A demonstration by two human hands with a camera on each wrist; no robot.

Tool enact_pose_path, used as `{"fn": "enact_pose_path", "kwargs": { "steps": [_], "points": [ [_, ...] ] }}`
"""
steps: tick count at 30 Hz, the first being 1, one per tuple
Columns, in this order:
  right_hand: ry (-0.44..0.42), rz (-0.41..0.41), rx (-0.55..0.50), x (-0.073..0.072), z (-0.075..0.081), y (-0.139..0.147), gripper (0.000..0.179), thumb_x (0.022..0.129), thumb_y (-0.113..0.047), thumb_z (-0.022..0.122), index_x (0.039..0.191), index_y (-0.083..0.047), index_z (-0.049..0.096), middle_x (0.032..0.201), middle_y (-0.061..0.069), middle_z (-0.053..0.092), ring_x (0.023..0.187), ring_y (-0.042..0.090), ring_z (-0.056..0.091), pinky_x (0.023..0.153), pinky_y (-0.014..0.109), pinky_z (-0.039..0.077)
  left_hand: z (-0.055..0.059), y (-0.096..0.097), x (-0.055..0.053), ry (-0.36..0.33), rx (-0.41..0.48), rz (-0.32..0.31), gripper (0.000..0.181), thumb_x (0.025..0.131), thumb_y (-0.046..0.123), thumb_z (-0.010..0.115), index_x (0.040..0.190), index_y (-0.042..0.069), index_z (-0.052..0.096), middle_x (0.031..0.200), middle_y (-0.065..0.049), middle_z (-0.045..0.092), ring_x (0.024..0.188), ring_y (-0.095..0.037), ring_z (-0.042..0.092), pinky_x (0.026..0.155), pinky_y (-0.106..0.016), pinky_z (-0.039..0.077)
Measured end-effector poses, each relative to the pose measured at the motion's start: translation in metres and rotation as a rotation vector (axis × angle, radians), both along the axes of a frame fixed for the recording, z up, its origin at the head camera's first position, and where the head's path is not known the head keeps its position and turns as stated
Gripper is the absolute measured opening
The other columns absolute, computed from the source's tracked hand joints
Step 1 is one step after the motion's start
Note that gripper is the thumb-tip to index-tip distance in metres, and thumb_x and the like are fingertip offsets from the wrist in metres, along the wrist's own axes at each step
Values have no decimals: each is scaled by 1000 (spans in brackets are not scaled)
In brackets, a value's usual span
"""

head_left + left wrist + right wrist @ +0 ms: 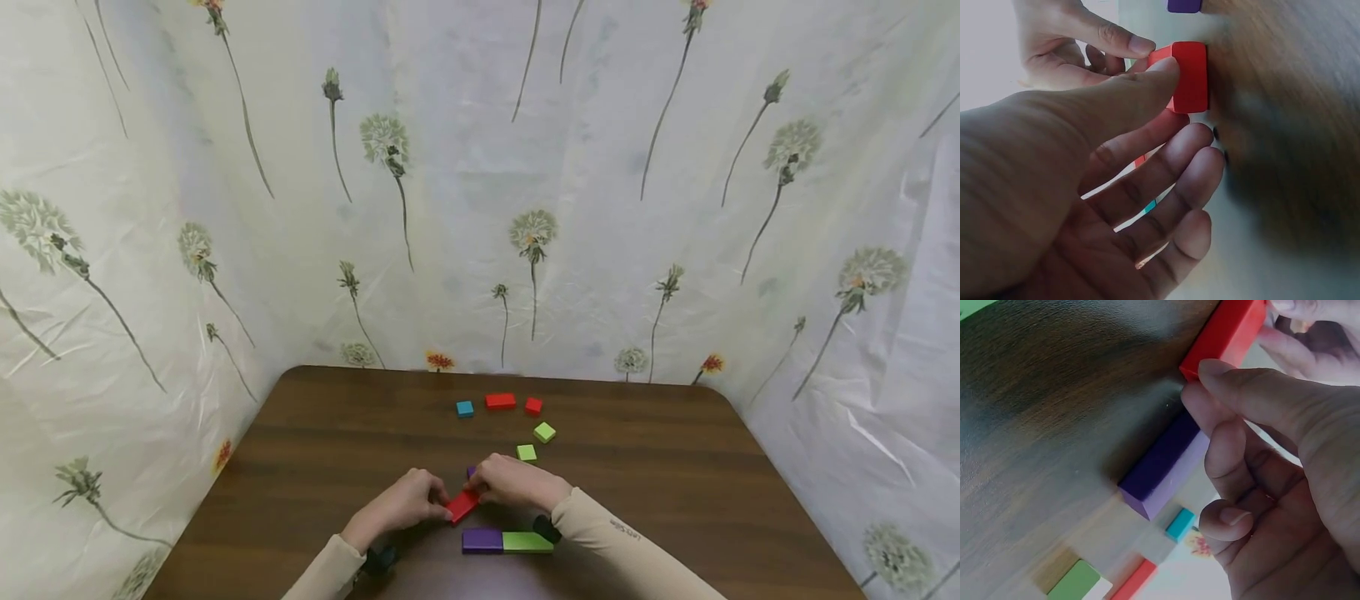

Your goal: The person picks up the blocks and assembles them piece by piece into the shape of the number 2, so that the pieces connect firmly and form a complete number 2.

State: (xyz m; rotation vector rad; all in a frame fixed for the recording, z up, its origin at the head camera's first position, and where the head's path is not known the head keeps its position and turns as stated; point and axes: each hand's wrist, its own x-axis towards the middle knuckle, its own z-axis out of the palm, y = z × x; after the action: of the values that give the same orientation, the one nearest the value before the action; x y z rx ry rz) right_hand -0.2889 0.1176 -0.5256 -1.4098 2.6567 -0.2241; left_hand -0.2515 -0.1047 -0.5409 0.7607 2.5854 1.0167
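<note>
Between both hands is a red block [463, 505], set at a slant just above the wooden table. My left hand [411, 502] pinches its near left end between thumb and index finger; the other fingers are loosely bent, as the left wrist view shows. At the opposite end, my right hand [519, 482] pinches the same block [1225, 337] with thumb and forefinger. Beyond it a long purple block [1163, 465] lies on the table, mostly hidden by the right hand in the head view. Closer to me, a second purple block [482, 541] lies end to end with a green block [527, 542].
Toward the back of the brown table [337, 442] lie a small blue block [465, 409], a longer red block [500, 402] and a small red block [533, 407]. Two light green blocks [544, 432] sit beyond the right hand. A flowered curtain [450, 208] surrounds the table's back and sides.
</note>
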Motion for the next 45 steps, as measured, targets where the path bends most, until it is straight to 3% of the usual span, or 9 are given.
{"fn": "enact_pose_path", "kwargs": {
  "steps": [6,28,45],
  "points": [
    [-8,-8,0,1,3,1,15,83,-9,72,93,-20,74,72,-16,53,63,-2,44,56,13,37,1,3,1,20,1,-8,8,82,19,77,82,12,73,68,11,61,55,0,47,50,-19,40],
    [-37,-41,0,7,2,9,16,82,-6,71,94,-18,73,75,-14,59,63,-2,47,57,13,40,0,11,6,-14,10,-48,10,83,21,76,83,12,72,68,9,61,56,0,48,51,-19,41],
    [-49,-85,21,10,-1,12,16,82,-12,73,97,-19,72,76,-14,58,64,-1,49,58,14,42,-1,13,8,-15,-5,-52,11,83,23,76,83,13,71,67,9,60,54,-1,48,50,-19,42]
  ]
}}
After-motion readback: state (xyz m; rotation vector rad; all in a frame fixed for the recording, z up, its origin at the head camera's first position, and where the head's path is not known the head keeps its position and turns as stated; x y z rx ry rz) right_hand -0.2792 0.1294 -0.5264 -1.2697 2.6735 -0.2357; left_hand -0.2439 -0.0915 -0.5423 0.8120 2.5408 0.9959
